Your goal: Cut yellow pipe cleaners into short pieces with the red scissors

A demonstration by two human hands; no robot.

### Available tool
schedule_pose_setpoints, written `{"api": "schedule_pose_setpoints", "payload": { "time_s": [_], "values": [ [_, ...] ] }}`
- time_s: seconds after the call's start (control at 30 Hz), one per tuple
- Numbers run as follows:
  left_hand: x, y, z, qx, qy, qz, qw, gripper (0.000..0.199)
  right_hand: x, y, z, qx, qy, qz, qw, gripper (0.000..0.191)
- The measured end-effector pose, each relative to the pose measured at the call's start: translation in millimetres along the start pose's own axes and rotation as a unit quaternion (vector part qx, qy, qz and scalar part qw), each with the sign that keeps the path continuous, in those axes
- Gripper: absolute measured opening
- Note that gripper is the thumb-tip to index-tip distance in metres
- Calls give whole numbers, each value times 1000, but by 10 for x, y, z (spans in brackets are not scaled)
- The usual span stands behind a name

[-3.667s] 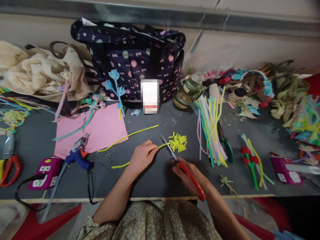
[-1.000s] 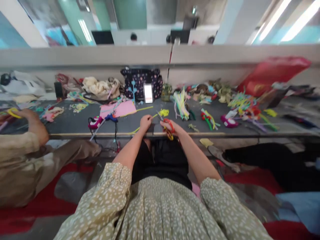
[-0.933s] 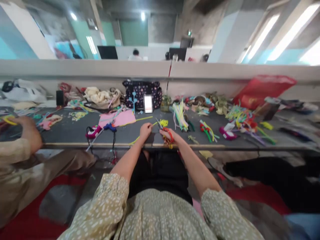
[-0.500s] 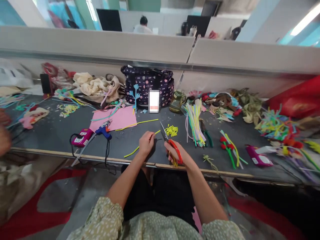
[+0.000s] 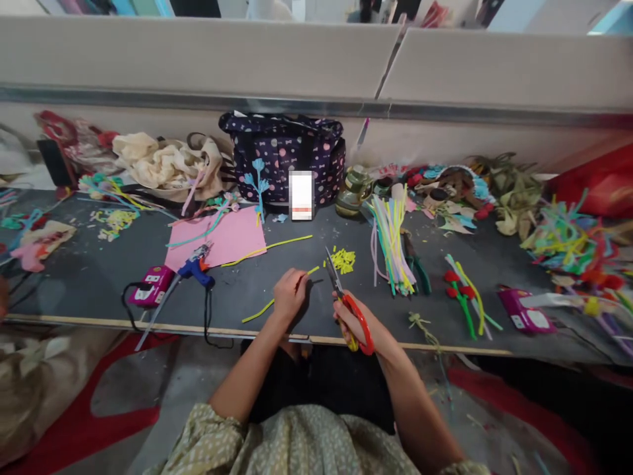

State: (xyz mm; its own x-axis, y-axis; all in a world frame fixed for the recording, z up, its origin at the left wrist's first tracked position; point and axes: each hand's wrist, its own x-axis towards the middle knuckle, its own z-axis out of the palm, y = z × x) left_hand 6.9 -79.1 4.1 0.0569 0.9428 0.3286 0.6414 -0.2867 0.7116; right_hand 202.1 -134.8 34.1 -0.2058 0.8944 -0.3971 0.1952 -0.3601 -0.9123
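Pinched in my left hand [image 5: 289,294] is a yellow pipe cleaner [image 5: 258,311]; a short end sticks out past the fingers toward the right, and the long tail trails down to the left on the table. My right hand [image 5: 357,320] is closed round the handles of scissors [image 5: 338,280] with red and yellow grips. Their blades point up and away, a little right of the pipe cleaner's short end and apart from it. Just beyond the blades lies a small pile of cut yellow pieces [image 5: 345,260]. Another yellow pipe cleaner [image 5: 291,241] lies behind, partly across a pink sheet [image 5: 237,231].
A blue glue gun [image 5: 198,269] and a magenta box [image 5: 152,286] lie to the left. Rightward are a bundle of pastel pipe cleaners [image 5: 393,244], green-handled pliers [image 5: 418,264] and a second magenta box [image 5: 527,310]. A dark patterned bag [image 5: 281,155] stands at the back.
The view has tilted downward. The scissors have drawn slightly right, away from the pipe cleaner's end. My left hand still grips the pipe cleaner in nearly the same place.
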Motion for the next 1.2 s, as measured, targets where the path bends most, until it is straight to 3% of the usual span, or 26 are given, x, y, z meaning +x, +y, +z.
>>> {"api": "schedule_pose_setpoints", "payload": {
  "time_s": [0.33,0.6,0.73,0.9,1.2],
  "values": [
    [27,12,-13,-29,21,-4,999,27,-82,-57,64,-57,-32,-7,998,43],
    [5,-37,10,4,24,10,1000,30,-140,-71,178,-89,24,-48,995,43],
    [8,-51,32,22,30,14,999,28,-125,-68,175,-91,12,-68,993,43],
    [3,-60,72,16,30,33,999,26,-65,-58,186,-129,21,-111,985,39],
    [-68,-25,55,31,21,101,994,26,-83,-137,267,-137,30,-97,985,41]
  ]
}}
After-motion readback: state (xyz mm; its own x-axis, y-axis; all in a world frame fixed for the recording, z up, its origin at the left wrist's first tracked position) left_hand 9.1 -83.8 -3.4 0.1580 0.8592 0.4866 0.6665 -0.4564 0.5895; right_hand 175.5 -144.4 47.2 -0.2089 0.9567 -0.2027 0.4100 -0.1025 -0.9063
